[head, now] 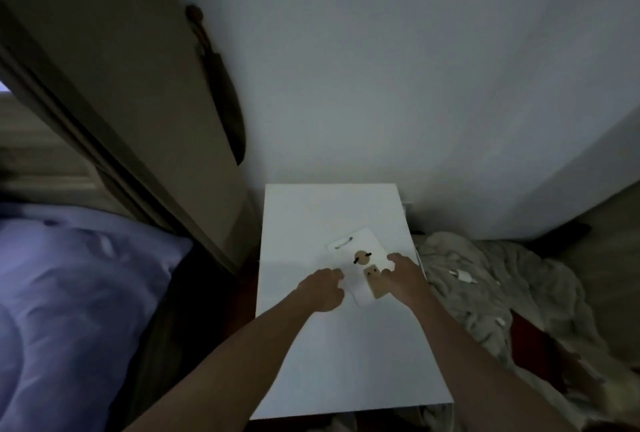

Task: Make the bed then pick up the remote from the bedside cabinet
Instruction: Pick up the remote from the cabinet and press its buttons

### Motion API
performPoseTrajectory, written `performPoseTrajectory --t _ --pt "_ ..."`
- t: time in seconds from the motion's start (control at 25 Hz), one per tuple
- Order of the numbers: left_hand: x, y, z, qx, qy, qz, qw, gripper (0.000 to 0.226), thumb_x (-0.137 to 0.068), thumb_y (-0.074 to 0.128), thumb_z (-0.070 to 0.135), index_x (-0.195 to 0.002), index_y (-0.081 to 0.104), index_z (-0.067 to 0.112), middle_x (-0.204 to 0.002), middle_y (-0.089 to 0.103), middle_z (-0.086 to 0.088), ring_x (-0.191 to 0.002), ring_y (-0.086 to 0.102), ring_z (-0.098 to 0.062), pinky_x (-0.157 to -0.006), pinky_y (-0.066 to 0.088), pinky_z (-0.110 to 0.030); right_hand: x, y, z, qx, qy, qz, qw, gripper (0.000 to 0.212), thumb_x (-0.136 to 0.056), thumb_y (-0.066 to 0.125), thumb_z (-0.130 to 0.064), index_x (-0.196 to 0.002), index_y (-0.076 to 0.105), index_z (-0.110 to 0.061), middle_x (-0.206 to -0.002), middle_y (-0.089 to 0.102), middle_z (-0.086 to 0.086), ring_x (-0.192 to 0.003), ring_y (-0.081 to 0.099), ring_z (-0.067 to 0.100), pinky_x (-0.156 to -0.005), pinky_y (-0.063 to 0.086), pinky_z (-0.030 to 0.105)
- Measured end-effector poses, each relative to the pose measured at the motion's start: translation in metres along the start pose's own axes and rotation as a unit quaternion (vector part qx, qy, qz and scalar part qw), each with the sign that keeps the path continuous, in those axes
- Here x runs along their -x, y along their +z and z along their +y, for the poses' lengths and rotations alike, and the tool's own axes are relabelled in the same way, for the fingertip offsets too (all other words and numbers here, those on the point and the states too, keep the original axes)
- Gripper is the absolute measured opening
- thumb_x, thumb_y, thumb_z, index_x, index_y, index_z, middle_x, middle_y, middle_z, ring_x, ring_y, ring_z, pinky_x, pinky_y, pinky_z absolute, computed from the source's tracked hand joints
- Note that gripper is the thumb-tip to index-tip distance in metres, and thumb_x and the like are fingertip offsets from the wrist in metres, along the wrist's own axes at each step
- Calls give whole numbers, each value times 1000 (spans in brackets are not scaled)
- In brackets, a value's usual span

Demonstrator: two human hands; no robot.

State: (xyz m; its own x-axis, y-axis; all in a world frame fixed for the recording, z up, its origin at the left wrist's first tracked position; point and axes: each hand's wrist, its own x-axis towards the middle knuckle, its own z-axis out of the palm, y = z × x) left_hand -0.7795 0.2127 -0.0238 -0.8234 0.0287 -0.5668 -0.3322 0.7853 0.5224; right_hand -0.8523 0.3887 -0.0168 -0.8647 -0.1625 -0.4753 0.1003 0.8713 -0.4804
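A white flat remote (349, 258) lies on the white bedside cabinet (332, 355), with a round tan part and a tan rectangular part (374, 282) on its face. My left hand (323, 289) has curled fingers pressed against the remote's left edge. From the right, my right hand (403, 276) touches the remote's right edge and the tan rectangle with thumb and forefinger. The remote still rests flat on the cabinet top. The bed (69, 293) with a pale purple pillow or cover is at the left, partly out of view.
The tan headboard (145, 92) rises on the left between the bed and the cabinet. A crumpled beige blanket (491, 286) with a white charger and cable lies on the floor to the right. White walls meet behind the cabinet.
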Motion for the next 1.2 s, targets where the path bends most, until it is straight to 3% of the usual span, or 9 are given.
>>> performPoseTrajectory --t 0.16,0.32,0.4,0.52,0.64,0.8,1.0,1.12,1.2 --pt "-46 39 30 54 -73 12 996 67 -88 48 32 -145 22 10 -142 36 -17 -131 40 -36 -106 38 -43 -44 -1 27 21 -1 -33 999 58 -93 46 -18 -148 28 -10 -154 31 9 -139 33 26 -109 29 33" --pt "-64 56 44 150 -190 54 969 67 -83 53 28 -140 24 9 -136 40 -17 -126 42 -37 -103 39 -42 -62 10 36 1 -8 -67 998 50 -93 44 -16 -141 36 -8 -146 40 14 -131 41 30 -106 34 37" --pt "-66 57 53 286 -208 65 933 78 -73 54 34 -141 23 10 -136 43 -15 -123 46 -34 -98 45 -40 -64 17 38 -12 -5 -52 999 52 -92 44 -13 -143 34 -6 -147 39 14 -133 39 30 -108 32 38" --pt "-67 52 57 433 -235 104 864 72 -85 60 30 -142 21 10 -134 47 -13 -119 50 -29 -81 45 -30 -65 12 35 -62 6 -16 998 53 -89 43 -7 -142 38 -9 -138 49 18 -125 46 34 -101 38 38" --pt "-62 39 39 498 -282 152 806 62 -88 63 31 -134 32 4 -129 49 -9 -120 50 -29 -85 43 -31 -62 -1 18 -196 53 -12 979 50 -91 44 -5 -141 41 -8 -124 56 13 -112 51 29 -92 39 31" --pt "-32 -6 28 597 -218 171 753 33 -95 51 6 -127 51 1 -127 58 -15 -110 56 -30 -87 49 -41 -48 -24 -31 -344 49 -36 937 38 -89 54 -9 -127 56 -10 -121 60 8 -101 53 22 -87 42 29" --pt "38 -119 41 597 -70 220 768 31 -93 55 9 -121 42 17 -119 59 -9 -107 59 -30 -75 55 -44 -9 -78 -120 -394 -115 0 912 32 -88 57 -7 -117 60 -20 -103 63 4 -97 59 24 -71 45 25" --pt "86 -186 54 562 26 266 783 33 -94 53 7 -123 41 13 -113 61 -9 -105 60 -30 -80 55 -47 29 -119 -175 -346 -243 51 905 48 -88 63 -17 -133 47 -26 -121 51 3 -101 54 17 -73 44 19" --pt "117 -222 64 548 80 306 774 32 -94 53 6 -123 42 11 -113 63 -13 -98 62 -29 -77 55 -46 52 -143 -205 -212 -363 95 902 78 -84 68 -34 -148 25 -25 -139 31 -2 -121 40 14 -94 40 23"
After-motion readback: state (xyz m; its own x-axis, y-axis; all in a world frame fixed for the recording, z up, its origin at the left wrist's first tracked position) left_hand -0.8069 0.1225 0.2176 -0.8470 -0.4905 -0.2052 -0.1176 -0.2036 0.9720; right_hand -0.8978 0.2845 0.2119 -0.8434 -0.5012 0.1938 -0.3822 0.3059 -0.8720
